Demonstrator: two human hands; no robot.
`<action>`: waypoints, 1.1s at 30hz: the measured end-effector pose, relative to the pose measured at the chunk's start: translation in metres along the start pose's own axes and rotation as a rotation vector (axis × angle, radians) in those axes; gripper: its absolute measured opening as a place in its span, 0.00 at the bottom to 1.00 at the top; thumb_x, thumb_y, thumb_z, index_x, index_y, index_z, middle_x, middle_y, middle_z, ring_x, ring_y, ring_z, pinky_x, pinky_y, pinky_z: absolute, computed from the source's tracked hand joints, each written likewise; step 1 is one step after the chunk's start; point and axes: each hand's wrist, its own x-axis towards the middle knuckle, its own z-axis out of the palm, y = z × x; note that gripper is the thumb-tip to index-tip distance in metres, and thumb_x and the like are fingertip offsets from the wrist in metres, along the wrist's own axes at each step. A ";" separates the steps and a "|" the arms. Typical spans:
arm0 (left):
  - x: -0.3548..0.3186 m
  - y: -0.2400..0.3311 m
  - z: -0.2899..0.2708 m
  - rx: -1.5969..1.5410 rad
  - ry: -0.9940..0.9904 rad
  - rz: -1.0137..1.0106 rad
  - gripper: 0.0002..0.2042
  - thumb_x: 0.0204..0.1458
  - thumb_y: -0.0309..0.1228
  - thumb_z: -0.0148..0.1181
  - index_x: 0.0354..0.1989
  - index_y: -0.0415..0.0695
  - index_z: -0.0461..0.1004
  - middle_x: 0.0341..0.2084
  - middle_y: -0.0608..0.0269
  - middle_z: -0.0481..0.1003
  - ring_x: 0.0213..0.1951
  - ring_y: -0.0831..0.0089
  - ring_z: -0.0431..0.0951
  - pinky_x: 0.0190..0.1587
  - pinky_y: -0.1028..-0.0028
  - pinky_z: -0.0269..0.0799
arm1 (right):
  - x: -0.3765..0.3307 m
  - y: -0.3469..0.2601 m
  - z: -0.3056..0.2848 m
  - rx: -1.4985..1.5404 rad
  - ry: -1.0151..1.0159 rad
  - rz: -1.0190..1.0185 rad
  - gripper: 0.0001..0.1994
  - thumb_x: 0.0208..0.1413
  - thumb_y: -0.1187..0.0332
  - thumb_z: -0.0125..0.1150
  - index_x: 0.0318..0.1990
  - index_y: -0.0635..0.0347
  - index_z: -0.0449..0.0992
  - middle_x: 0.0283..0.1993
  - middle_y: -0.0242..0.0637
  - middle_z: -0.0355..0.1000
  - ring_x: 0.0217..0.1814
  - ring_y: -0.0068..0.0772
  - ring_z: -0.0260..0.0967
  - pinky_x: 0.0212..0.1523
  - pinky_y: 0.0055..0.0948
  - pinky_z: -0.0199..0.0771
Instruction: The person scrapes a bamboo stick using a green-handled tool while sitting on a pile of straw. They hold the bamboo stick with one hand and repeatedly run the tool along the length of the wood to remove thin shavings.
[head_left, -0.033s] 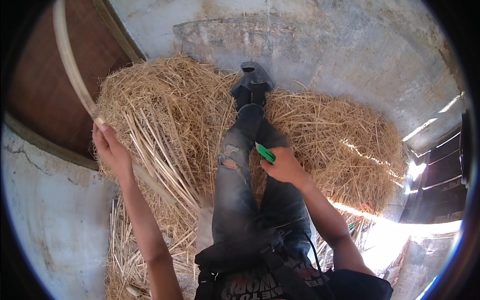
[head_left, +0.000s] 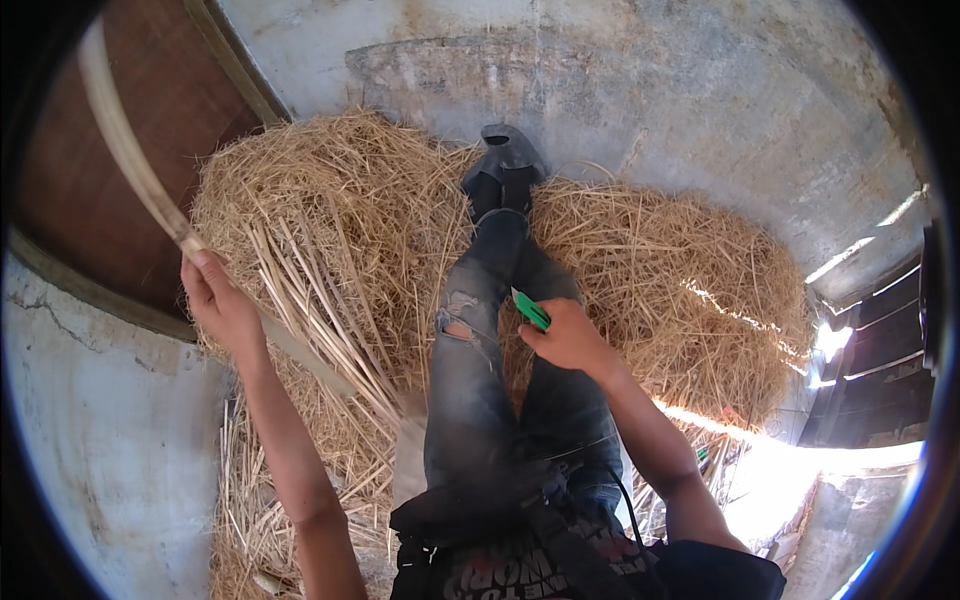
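Observation:
My left hand (head_left: 222,305) is closed around a long, pale, flat strip (head_left: 128,145), which looks like split bamboo. One end rises in a curve toward the upper left; the other slants down past my wrist, over the pile of shavings. In front of my thighs, my right hand (head_left: 568,335) grips a green utility knife (head_left: 531,311). Its short blade points up and left, away from my body, and is apart from the strip. Several thin split strips (head_left: 300,300) lie on the shavings between my left forearm and my legs.
Heaps of straw-like shavings (head_left: 690,300) lie on both sides of my outstretched legs (head_left: 475,350). A grey wall (head_left: 640,100) stands beyond my feet. At the left is a brown door-like panel (head_left: 90,220); bright light enters past dark slats (head_left: 870,370) at the right.
The upper part of the strip has swung a little to the left, with my left hand shifting slightly. My right hand and the knife stay almost in place.

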 end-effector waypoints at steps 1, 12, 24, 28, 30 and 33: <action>0.000 0.003 0.006 -0.138 0.072 -0.039 0.20 0.72 0.44 0.49 0.57 0.38 0.74 0.42 0.61 0.78 0.39 0.78 0.75 0.44 0.73 0.71 | -0.001 0.001 0.001 0.035 -0.020 0.014 0.15 0.53 0.60 0.69 0.29 0.66 0.76 0.21 0.49 0.71 0.24 0.51 0.69 0.31 0.44 0.68; -0.090 0.092 0.092 -0.726 -0.307 -0.629 0.23 0.70 0.40 0.51 0.67 0.39 0.66 0.63 0.55 0.72 0.64 0.55 0.72 0.59 0.58 0.76 | 0.027 -0.053 0.019 0.782 -0.112 0.148 0.16 0.63 0.59 0.67 0.51 0.59 0.80 0.23 0.22 0.68 0.24 0.13 0.62 0.25 0.23 0.60; -0.212 0.104 0.059 -1.042 -0.943 -1.020 0.23 0.71 0.42 0.49 0.63 0.34 0.70 0.56 0.46 0.77 0.51 0.56 0.83 0.51 0.65 0.80 | 0.022 -0.031 -0.002 1.250 0.248 0.132 0.11 0.66 0.61 0.65 0.36 0.57 0.73 0.15 0.22 0.55 0.11 0.16 0.52 0.14 0.22 0.50; -0.205 0.131 0.001 -0.868 -1.401 -0.842 0.24 0.67 0.41 0.57 0.63 0.35 0.70 0.57 0.46 0.77 0.48 0.57 0.84 0.52 0.66 0.79 | 0.019 -0.039 -0.020 1.332 0.385 0.042 0.11 0.62 0.66 0.68 0.31 0.57 0.73 0.13 0.23 0.57 0.10 0.16 0.53 0.13 0.22 0.50; -0.196 0.129 -0.026 -0.531 -1.092 -0.016 0.27 0.62 0.38 0.63 0.65 0.36 0.68 0.55 0.46 0.78 0.48 0.55 0.84 0.52 0.64 0.78 | 0.015 -0.050 -0.035 1.264 0.385 0.017 0.11 0.61 0.67 0.68 0.30 0.57 0.73 0.13 0.23 0.58 0.11 0.16 0.54 0.13 0.22 0.50; -0.169 0.152 -0.045 -0.086 -0.674 0.478 0.32 0.55 0.33 0.69 0.68 0.37 0.66 0.50 0.47 0.80 0.47 0.51 0.83 0.52 0.61 0.77 | 0.008 -0.067 -0.053 1.221 0.375 -0.041 0.11 0.60 0.67 0.69 0.29 0.57 0.73 0.14 0.22 0.58 0.11 0.16 0.54 0.13 0.22 0.50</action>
